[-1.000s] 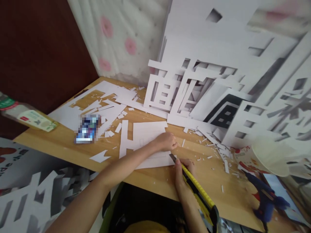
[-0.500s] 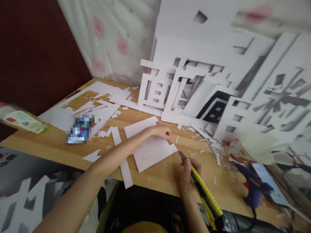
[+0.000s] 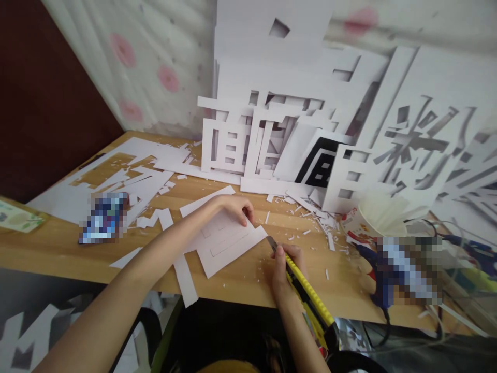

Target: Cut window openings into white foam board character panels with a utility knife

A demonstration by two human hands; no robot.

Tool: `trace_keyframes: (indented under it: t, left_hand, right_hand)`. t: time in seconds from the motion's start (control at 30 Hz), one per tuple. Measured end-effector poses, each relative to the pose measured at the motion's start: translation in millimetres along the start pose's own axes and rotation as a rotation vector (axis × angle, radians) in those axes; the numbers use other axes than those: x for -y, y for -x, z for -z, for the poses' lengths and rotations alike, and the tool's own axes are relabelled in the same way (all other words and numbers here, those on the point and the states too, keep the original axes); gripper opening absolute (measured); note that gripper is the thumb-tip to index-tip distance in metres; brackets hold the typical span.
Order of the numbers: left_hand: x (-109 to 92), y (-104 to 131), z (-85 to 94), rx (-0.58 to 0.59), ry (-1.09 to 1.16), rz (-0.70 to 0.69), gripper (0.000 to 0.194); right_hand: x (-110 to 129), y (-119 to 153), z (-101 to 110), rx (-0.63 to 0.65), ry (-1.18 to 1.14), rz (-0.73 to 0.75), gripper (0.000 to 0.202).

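A white foam board piece (image 3: 229,246) with thin lines drawn or scored on its face lies at an angle on the table. My left hand (image 3: 239,208) reaches across it, fingers curled and closed at its upper right edge, a fingertip against the board. In my right hand (image 3: 289,261) is a yellow and black utility knife (image 3: 310,298), held with its blade extended. The blade tip is at the board's right corner; whether it touches cannot be made out. Another white board (image 3: 207,201) and a narrow white strip (image 3: 185,277) lie partly under my left forearm.
Cut-out white boards (image 3: 229,142) lean against the wall behind. Scraps (image 3: 306,212) litter the wooden table (image 3: 287,217). At the right are a paper tub (image 3: 355,223) and a blue glue gun (image 3: 382,282) with cables. A blurred phone-like object (image 3: 104,217) lies left.
The whole view has swung right, so things appear further left. The board has slid slightly, and my left hand has shifted on it, baring more drawn lines. My right hand keeps the knife.
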State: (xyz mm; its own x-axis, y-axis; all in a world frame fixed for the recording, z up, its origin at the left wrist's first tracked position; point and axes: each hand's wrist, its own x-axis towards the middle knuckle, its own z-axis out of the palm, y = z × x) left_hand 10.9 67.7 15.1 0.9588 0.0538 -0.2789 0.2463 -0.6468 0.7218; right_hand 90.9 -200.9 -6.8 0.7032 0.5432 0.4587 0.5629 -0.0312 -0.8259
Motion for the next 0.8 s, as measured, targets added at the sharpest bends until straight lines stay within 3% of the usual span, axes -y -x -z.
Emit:
trace_keyframes:
  t: [0.1,0.17,0.33,0.5,0.7,0.8]
  left_hand:
    - [-2.6,-0.2,0.8,0.04,0.102,-0.018,0.025]
    - [-4.5,-0.8,-0.7,-0.018,0.144,0.005,0.019]
    - [-13.1,-1.2,-16.3,-0.261,0.175,0.099,0.033]
    - [-21.9,-1.6,-36.5,-0.576,0.138,0.207,0.019]
    - [-22.8,-3.6,-38.8,-0.641,0.05,0.214,0.048]
    - [-22.6,-3.4,-38.4,-0.612,0.017,0.185,0.027]
  right_hand:
    - [0.4,-5.7,2.2,0.084,0.022,-0.007,0.029]
    - [3.7,-14.9,6.2,0.146,0.039,0.039,0.03]
    - [9.6,-45.8,10.4,0.275,0.078,0.184,0.024]
    - [-0.2,-57.1,-10.5,0.36,0.097,0.313,0.017]
    - [-9.9,-50.8,-28.9,0.417,0.098,0.409,0.015]
    - [-14.5,-50.2,-28.5,0.381,0.085,0.345,0.017]
